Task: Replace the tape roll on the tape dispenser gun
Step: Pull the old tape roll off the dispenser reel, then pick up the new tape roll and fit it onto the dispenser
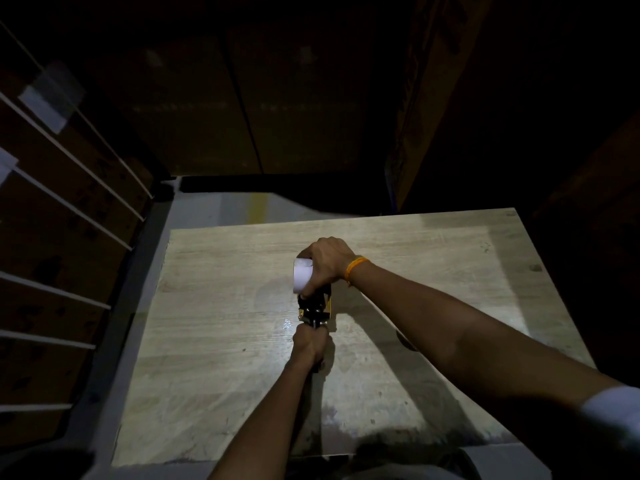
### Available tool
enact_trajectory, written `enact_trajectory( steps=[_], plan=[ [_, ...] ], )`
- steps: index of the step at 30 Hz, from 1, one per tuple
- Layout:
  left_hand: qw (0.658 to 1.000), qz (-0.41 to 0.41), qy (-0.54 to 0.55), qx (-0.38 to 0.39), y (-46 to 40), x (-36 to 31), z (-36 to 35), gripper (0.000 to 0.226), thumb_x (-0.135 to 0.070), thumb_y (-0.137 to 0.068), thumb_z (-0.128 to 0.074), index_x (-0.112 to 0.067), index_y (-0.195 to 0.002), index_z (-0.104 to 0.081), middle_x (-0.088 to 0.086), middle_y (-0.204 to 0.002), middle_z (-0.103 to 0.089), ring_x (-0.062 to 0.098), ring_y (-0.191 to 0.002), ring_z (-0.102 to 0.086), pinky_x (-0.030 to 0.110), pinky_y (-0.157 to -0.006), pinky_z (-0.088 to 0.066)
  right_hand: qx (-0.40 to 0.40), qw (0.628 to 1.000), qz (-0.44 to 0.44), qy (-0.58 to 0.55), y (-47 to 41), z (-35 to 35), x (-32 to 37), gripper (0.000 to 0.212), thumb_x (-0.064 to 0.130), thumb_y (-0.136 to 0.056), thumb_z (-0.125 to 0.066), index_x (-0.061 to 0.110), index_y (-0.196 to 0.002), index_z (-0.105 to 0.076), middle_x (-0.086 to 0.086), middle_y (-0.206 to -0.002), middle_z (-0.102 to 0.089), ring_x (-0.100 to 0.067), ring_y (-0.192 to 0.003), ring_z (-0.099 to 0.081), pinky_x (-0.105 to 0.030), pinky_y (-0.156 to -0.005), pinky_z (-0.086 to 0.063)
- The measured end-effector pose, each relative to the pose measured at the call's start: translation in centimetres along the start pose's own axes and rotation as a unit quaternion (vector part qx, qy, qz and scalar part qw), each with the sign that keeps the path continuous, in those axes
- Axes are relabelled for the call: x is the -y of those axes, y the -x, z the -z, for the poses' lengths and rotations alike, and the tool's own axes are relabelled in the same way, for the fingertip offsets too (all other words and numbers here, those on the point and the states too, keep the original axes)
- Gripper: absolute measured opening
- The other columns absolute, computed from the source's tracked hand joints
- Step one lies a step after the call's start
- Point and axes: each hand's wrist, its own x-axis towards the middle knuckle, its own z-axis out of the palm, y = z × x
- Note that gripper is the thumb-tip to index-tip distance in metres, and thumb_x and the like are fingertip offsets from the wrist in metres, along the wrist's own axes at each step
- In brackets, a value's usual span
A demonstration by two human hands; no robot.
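The tape gun (317, 308) was held above the middle of the worktop (214, 306) by its handle, gripped in the closed left hand (308, 344); the white tape roll (302, 278) was clasped at its far end by the right hand (325, 265). A skewed seating was judged the likeliest fault, caused by dim light and the covering hand; the roll might also be dropped.

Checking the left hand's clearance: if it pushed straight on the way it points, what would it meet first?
The left hand, gripping the handle, points up-frame at the black-and-yellow tape dispenser gun; beyond it, the white tape roll under the right hand. Depth is unclear.
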Motion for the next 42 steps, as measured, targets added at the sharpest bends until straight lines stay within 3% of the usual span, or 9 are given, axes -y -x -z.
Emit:
enact_trajectory(
  steps=[6,9,16,20,24,28,34,39,42],
  plan=[
    [1.0,-0.001,-0.005,0.003,-0.1,-0.1,-0.1,0.051,-0.043,-0.073,-0.055,-0.005,-0.106,-0.066,0.027,-0.11,-0.072,0.047,-0.102,-0.072,0.056,-0.083,-0.062,-0.027,0.998,0.024,0.058,-0.3,-0.5,0.9,0.084,0.091,-0.045,-0.068,0.036,-0.107,-0.072,0.007,-0.089,-0.077,-0.023,-0.082,-0.071,-0.032,-0.069,-0.048],
    [0.999,-0.005,-0.032,0.0,1.7,-1.6,1.0,0.049,-0.038,-0.08,-0.059,-0.003,-0.113,-0.067,0.027,-0.113,-0.071,0.045,-0.103,-0.071,0.05,-0.08,-0.062,-0.052,0.996,0.037,0.059,-0.3,-0.4,1.6,0.088,0.092,-0.048,-0.066,0.035,-0.115,-0.069,0.006,-0.097,-0.078,-0.024,-0.092,-0.072,-0.041,-0.089,-0.05],
    [0.996,-0.035,-0.081,-0.017,4.5,-2.4,1.0,0.03,-0.02,-0.097,-0.06,0.002,-0.116,-0.067,0.021,-0.116,-0.07,0.039,-0.105,-0.068,0.036,-0.078,-0.051,-0.19,0.939,-0.075,-0.277,1.4,1.8,-1.9,0.092,0.064,-0.058,-0.09,0.028,-0.136,-0.057,0.0,-0.127,-0.047,-0.02,-0.117,-0.044,-0.034,-0.093,-0.05],
    [0.993,-0.052,-0.1,-0.027,5.0,-2.0,0.3,0.033,-0.031,-0.094,-0.063,-0.001,-0.106,-0.068,0.015,-0.105,-0.071,0.038,-0.092,-0.072,0.037,-0.07,-0.057,-0.221,0.897,-0.222,-0.313,6.0,0.2,-7.9,0.093,0.065,-0.051,-0.086,0.022,-0.129,-0.058,-0.006,-0.13,-0.045,-0.026,-0.121,-0.042,-0.033,-0.094,-0.043],
    [0.989,-0.065,-0.13,-0.022,4.7,-1.4,-0.5,0.038,-0.04,-0.094,-0.066,-0.003,-0.104,-0.07,0.016,-0.105,-0.073,0.035,-0.09,-0.068,0.035,-0.072,-0.051,-0.19,0.894,-0.309,-0.264,11.6,-3.6,-12.8,0.104,0.083,-0.042,-0.073,0.021,-0.126,-0.061,-0.008,-0.123,-0.057,-0.034,-0.118,-0.05,-0.042,-0.094,-0.049],
    [0.985,-0.072,-0.158,-0.007,5.1,-0.9,-0.9,0.039,-0.047,-0.094,-0.066,-0.008,-0.097,-0.064,0.011,-0.093,-0.065,0.032,-0.092,-0.066,0.03,-0.073,-0.045,-0.163,0.895,-0.362,-0.205,14.9,-5.9,-14.2,0.092,0.075,-0.049,-0.075,0.023,-0.123,-0.06,-0.005,-0.118,-0.058,-0.032,-0.115,-0.05,-0.045,-0.092,-0.054],
    [0.974,-0.075,-0.207,0.057,4.6,1.1,-0.8,0.051,-0.048,-0.092,-0.073,-0.004,-0.114,-0.059,0.016,-0.109,-0.069,0.032,-0.1,-0.066,0.039,-0.083,-0.054,-0.138,0.882,-0.363,-0.268,16.8,-6.5,-15.0,0.076,0.06,-0.054,-0.079,0.024,-0.118,-0.059,-0.005,-0.115,-0.062,-0.034,-0.118,-0.051,-0.044,-0.09,-0.052],
    [0.965,-0.104,-0.228,0.08,5.6,1.3,-0.4,0.027,-0.041,-0.1,-0.065,-0.018,-0.089,-0.056,0.012,-0.098,-0.065,0.028,-0.093,-0.061,0.035,-0.083,-0.049,-0.135,0.869,-0.357,-0.314,19.8,-7.1,-16.3,0.111,0.06,-0.057,-0.087,0.014,-0.149,-0.043,-0.012,-0.137,-0.058,-0.035,-0.134,-0.042,-0.05,-0.102,-0.05],
    [0.958,-0.12,-0.244,0.095,5.6,1.6,0.1,0.027,-0.045,-0.099,-0.064,-0.019,-0.098,-0.059,0.011,-0.104,-0.069,0.027,-0.095,-0.064,0.035,-0.083,-0.052,-0.154,0.876,-0.355,-0.288,22.8,-7.6,-16.0,0.117,0.066,-0.055,-0.085,0.014,-0.15,-0.043,-0.011,-0.137,-0.06,-0.033,-0.131,-0.044,-0.047,-0.1,-0.051]
  ],
)
